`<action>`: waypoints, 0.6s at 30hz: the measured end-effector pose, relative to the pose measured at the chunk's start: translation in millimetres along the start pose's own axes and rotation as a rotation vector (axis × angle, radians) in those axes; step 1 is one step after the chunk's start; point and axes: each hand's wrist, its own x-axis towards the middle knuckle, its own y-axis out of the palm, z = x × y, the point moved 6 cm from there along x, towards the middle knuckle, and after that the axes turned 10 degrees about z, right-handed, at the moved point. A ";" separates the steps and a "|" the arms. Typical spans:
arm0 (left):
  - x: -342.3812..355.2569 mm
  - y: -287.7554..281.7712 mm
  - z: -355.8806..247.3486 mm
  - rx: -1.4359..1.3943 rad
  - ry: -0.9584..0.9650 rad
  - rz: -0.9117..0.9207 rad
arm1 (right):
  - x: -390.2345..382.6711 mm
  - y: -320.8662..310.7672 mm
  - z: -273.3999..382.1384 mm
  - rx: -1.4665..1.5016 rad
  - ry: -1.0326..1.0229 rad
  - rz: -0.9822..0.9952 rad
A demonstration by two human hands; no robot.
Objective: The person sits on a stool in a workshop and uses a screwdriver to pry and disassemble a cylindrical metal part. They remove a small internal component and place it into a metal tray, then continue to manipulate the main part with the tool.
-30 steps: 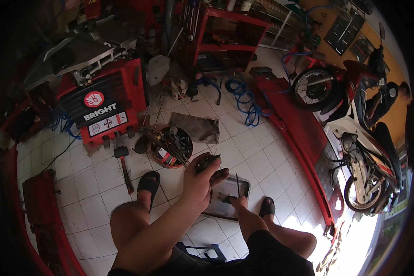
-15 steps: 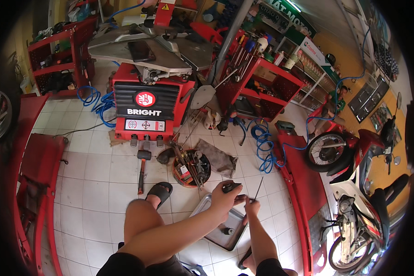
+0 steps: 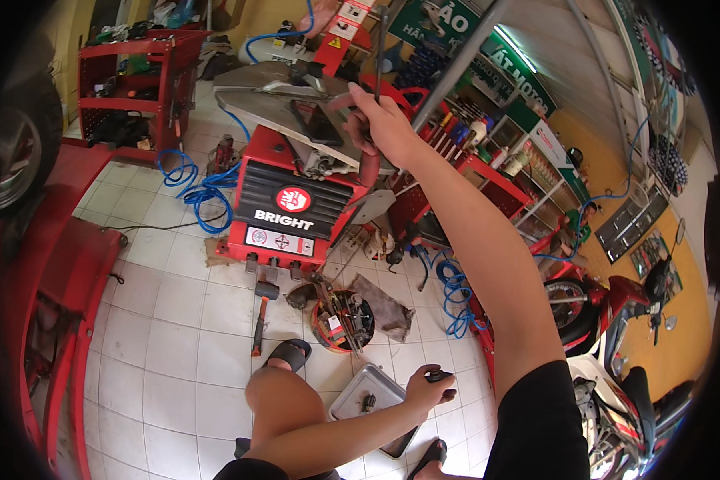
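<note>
Lying on the white tile at far left of the work area is a hammer (image 3: 259, 316), beside a round tray of tools (image 3: 343, 320). Reaching up over the red tyre machine (image 3: 292, 208), the right hand (image 3: 384, 124) is closing its fingers round a thin dark rod (image 3: 381, 44) standing upright above it. Hovering low over the metal pan (image 3: 358, 392), the left hand (image 3: 429, 388) is pinching a small dark part (image 3: 438, 376).

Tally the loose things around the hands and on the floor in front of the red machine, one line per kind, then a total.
Slim tool held in the right hand: 1
Small dark part in the left hand: 1
Metal tray: 1
Hammer: 1
Round tub of tools: 1
Grey rag: 1
Total: 6
</note>
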 end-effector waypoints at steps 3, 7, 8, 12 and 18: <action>-0.9 -0.5 -14.3 -0.037 0.041 -0.025 | 52.0 27.1 -9.0 0.033 0.035 0.079; -3.3 4.9 -26.6 -0.003 0.022 -0.006 | 79.5 27.7 -36.2 -0.013 0.119 0.035; -2.9 3.9 -29.6 -0.001 0.021 -0.006 | 83.9 28.9 -39.0 -0.006 0.134 0.036; -2.7 -1.6 -32.5 -0.032 0.027 0.015 | 93.7 31.6 -41.3 -0.005 0.152 -0.009; -9.3 -2.7 -39.0 -0.036 0.029 0.010 | 82.0 26.2 -38.8 -0.021 0.120 -0.078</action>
